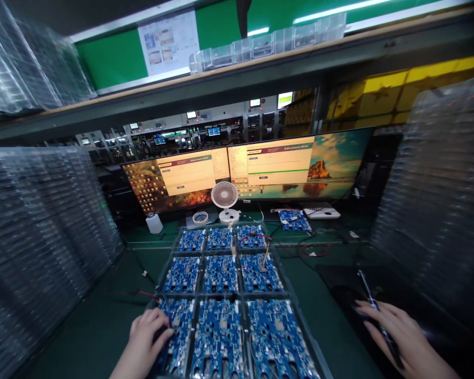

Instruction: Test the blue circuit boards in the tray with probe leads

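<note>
My left hand [145, 337] is at the left edge of the front-left blue circuit board [177, 337], its fingers curled and pinched together. A thin red and black cable [146, 293] runs to the board's corner near those fingertips; what they hold is hidden. The board lies in a clear plastic tray [315, 345] with several like it in rows. Over a black mat [335, 284] at the right, my right hand [398, 337] has a slim pen [369, 292] between its fingers, slanting up and left. Whatever lies under that palm is dark and hard to make out.
Tall stacks of clear trays stand at left [43, 237] and right [422, 173]. Two monitors [276, 163] stand behind a small white fan [224, 196], a tape roll [200, 217] and a white bottle [154, 223]. Another cable [266, 252] plugs into a middle-row board. A shelf [221, 73] crosses above.
</note>
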`<state>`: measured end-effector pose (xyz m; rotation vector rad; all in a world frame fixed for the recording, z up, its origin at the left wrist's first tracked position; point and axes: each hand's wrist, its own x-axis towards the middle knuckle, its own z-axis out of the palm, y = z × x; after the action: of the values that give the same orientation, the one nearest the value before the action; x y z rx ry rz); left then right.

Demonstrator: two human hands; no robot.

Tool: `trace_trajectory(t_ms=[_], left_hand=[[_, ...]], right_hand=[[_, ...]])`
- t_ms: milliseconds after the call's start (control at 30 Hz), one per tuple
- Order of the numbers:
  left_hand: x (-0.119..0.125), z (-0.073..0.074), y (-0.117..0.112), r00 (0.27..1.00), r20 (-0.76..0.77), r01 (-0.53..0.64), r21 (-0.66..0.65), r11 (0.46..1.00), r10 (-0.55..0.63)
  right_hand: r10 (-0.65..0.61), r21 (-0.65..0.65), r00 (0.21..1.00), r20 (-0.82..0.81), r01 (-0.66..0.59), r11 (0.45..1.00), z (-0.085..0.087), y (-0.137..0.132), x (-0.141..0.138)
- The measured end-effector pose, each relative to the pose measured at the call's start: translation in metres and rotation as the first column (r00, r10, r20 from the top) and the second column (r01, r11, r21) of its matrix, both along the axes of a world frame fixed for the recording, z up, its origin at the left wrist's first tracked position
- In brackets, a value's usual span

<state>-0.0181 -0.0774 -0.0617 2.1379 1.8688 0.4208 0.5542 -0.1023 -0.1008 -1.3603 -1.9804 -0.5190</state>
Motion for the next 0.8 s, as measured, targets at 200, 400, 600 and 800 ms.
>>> trace_trajectory(t_ms=[200,400,600,800], left_hand=[[-0.003,-0.003,0.002,1.000,-0.001,0.009,0.007,1.000,-0.009],[-0.002,-0.002,0.001,1.000,0.006,0.000,0.027,1.000,0.000],[0.000,0.000,0.001,1.000,-0.002,0.000,0.013,1.000,0.000],[0.002,0.004,0.000,1.000,-0.004,-0.001,0.034,0.999,0.001]], right_hand=[[0.006,0.029,1.000,0.004,-0.007,1.000,0.000,0.001,0.000],[-0.006,0.008,1.000,-0.018,0.006,1.000,-0.009,0.002,0.005],[-0.005,-0.008,1.000,-0.018,0.005,1.000,-0.017,0.003,0.010],[-0.022,-0.061,0.997,-0.078,0.017,0.998,-0.014,0.001,0.009]])
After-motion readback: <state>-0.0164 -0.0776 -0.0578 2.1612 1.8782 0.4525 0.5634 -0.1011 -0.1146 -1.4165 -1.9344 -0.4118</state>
